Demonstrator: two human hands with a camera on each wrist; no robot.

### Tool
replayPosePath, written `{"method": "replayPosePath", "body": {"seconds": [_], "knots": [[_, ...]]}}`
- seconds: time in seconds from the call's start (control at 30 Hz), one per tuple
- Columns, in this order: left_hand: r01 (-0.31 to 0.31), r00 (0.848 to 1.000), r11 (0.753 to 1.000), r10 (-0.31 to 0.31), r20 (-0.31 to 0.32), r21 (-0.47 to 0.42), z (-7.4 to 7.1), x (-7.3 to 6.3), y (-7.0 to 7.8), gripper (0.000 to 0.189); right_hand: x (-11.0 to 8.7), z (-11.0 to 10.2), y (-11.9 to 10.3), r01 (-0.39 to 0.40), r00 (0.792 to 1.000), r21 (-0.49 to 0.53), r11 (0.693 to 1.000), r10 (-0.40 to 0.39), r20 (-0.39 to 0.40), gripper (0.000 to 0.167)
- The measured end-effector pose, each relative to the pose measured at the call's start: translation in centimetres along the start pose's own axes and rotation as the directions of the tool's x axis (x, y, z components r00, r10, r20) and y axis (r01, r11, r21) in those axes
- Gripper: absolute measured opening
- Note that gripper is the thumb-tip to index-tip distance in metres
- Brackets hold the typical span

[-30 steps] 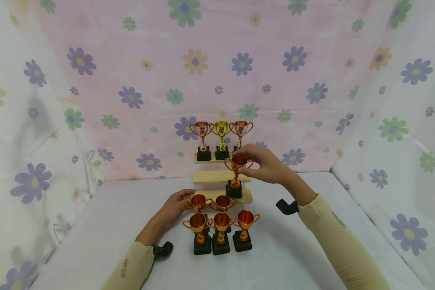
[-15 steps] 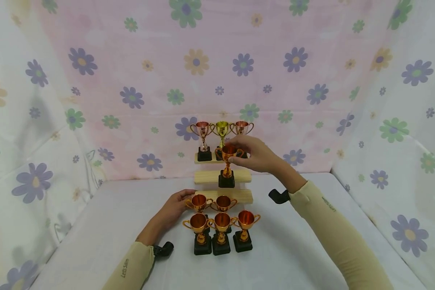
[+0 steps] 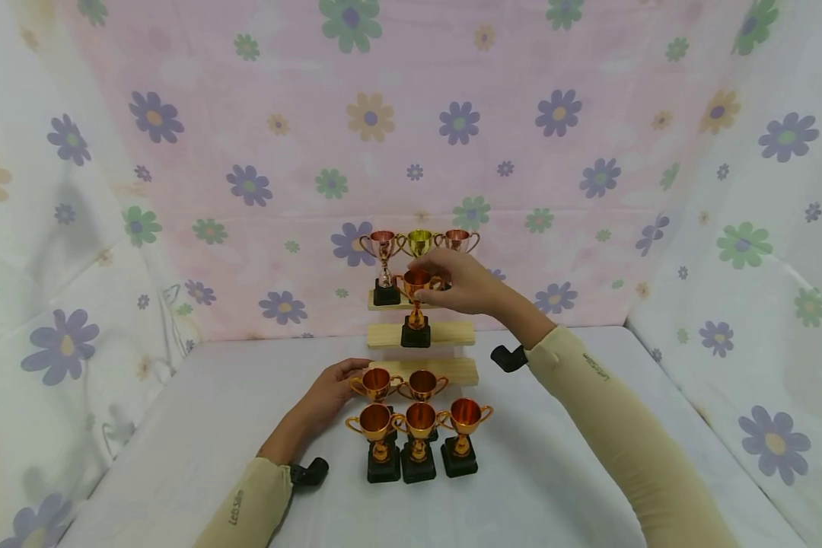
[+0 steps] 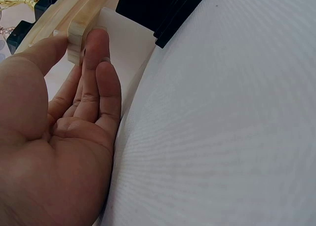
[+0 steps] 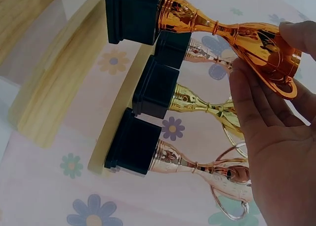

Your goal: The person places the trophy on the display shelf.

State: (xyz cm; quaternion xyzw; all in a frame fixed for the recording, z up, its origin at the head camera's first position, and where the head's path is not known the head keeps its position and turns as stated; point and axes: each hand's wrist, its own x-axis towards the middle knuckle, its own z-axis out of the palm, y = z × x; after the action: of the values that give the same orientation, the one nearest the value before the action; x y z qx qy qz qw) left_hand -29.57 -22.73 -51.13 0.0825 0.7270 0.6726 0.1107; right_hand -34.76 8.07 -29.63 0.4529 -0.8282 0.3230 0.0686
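My right hand (image 3: 462, 283) pinches a shiny orange trophy cup (image 3: 415, 332) by its bowl, thumb on one side and fingers on the other. The trophy is upright, its black base overlapping the middle step of a wooden stepped rack (image 3: 452, 333) in the head view. In the right wrist view, the base of the orange trophy (image 5: 136, 16) shows in front of the top-row trophies. My left hand (image 3: 330, 390) holds the left end of the rack's lowest step. In the left wrist view, thumb and fingers sit either side of that wooden end (image 4: 76, 40).
On the top step stand two rose-gold trophies, left (image 3: 386, 293) and right (image 3: 457, 242), with a gold trophy (image 3: 419, 242) between them. Several orange trophies (image 3: 418, 460) stand in two rows on the white table (image 3: 555, 457) before the rack. A flowered cloth (image 3: 411, 114) hangs behind.
My right hand has carried the orange trophy left and back, from over the lowest step's right side to the middle step. My left hand and the other trophies have stayed put.
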Motion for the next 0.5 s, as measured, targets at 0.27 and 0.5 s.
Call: {"method": "replayPosePath", "body": {"seconds": [0.27, 0.5], "knots": [[-0.007, 1.000, 1.000, 0.007, 0.010, -0.002, 0.0, 0.2, 0.0, 0.042, 1.5, 0.5, -0.1, -0.038, 0.999, -0.035, 0.999, 0.039, 0.020, 0.049], [-0.007, 1.000, 1.000, 0.007, 0.007, 0.010, 0.0, 0.1, -0.1, 0.043, 2.5, 1.4, 0.1, -0.040, 0.998, -0.038, 0.999, 0.041, 0.043, 0.048]]}}
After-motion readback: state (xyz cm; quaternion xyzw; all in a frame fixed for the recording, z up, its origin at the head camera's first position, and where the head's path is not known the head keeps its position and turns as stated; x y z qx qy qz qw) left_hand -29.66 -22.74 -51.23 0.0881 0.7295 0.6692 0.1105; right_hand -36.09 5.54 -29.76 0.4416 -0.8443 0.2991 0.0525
